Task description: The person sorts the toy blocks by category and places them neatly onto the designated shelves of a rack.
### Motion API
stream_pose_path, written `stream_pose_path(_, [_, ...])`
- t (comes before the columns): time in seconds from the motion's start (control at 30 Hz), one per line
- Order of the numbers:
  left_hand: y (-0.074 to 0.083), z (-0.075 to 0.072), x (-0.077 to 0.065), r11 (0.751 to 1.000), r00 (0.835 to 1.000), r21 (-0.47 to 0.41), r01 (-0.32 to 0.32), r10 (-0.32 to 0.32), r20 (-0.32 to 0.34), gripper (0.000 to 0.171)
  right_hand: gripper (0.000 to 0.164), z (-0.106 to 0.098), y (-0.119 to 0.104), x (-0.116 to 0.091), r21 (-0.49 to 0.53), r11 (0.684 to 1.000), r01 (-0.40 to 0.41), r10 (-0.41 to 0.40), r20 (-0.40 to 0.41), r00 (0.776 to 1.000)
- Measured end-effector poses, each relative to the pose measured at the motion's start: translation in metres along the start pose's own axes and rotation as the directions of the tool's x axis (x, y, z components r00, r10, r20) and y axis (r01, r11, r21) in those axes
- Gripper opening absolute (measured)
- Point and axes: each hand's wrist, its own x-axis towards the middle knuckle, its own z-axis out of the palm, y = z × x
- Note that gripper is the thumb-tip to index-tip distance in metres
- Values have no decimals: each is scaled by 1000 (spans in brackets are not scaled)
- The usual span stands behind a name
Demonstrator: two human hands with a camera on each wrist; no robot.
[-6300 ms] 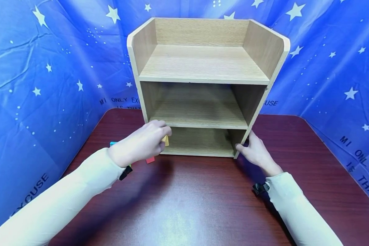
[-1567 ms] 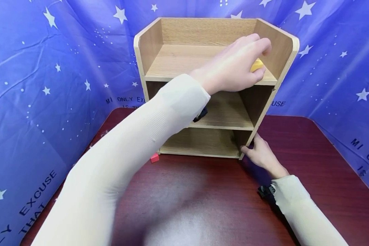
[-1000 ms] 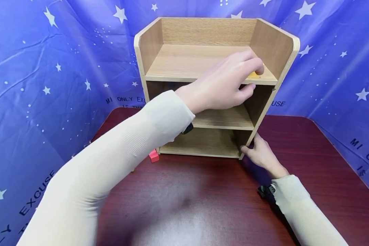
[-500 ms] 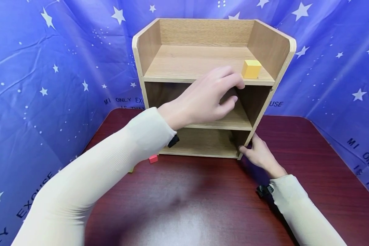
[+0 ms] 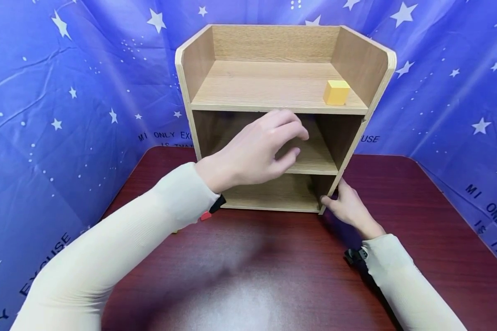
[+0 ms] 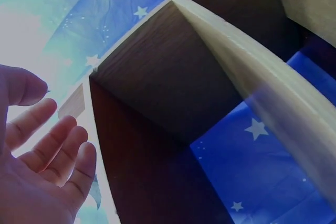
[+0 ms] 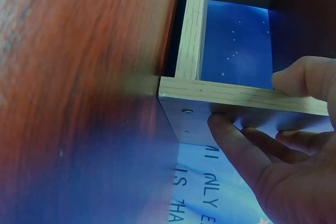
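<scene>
A wooden shelf unit (image 5: 273, 85) with three levels stands on the table. On the right end of its top level, close to the front edge, sits a yellow block (image 5: 336, 93). My left hand (image 5: 258, 147) hovers before the middle level, its fingers loosely bent and nothing between them; the left wrist view shows the bare palm (image 6: 42, 187). Low on the unit's right side panel (image 7: 247, 96), my right hand (image 5: 349, 207) grips the edge, thumb on the inner face and fingers against the outer face.
A red block (image 5: 205, 215) shows on the table just past the left cuff, partly hidden by it. Beneath the left sleeve peeks a yellowish piece (image 5: 175, 231). A blue star-printed curtain (image 5: 66, 115) surrounds the dark red table (image 5: 273, 276).
My left hand carried the yellow block from the lower left up to the top level, let it go, then drew back down and left. My right hand keeps its grip on the side panel.
</scene>
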Motion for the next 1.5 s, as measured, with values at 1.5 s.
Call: stream_pose_path(1.5, [-36,9,-131,988,988,20,156,-156,8,18,48,-1,-1,0,1,999,-35,35,16,999])
